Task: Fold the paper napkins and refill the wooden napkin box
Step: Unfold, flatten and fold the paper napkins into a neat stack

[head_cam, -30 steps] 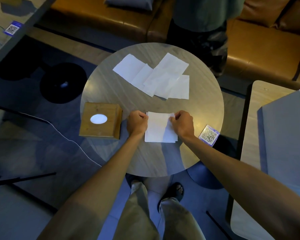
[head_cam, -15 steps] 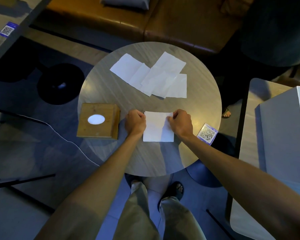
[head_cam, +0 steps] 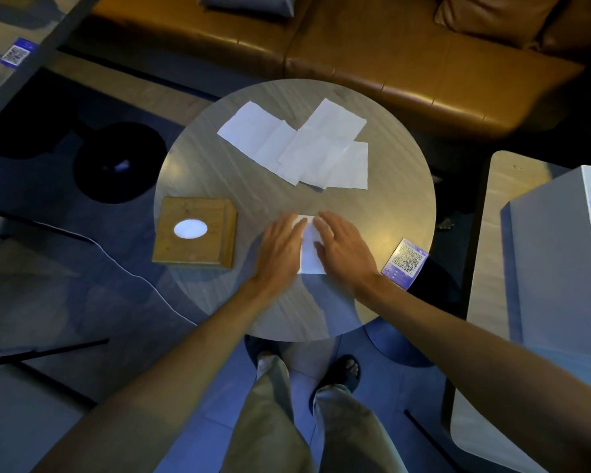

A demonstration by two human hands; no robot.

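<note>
Step in hand: pressing the fold of one napkin (head_cam: 308,249) flat on the round table (head_cam: 219,165), I judge.
How to do it well: slide both palms outward along the crease, so the edges stay aligned and the thin paper does not wrinkle or tear.
Left hand (head_cam: 280,247): spread open, fingers flat, resting on the left part of the napkin; it grips nothing.
Right hand (head_cam: 343,249): also spread flat, covering the right part; nothing pinched.
Napkin: between and under both hands, only a narrow white strip visible.
Unfolded napkins (head_cam: 297,148): overlapping at the far side of the table, well apart.
Wooden napkin box (head_cam: 195,233): left of the hands, near the table edge, white showing in its oval opening.
</note>
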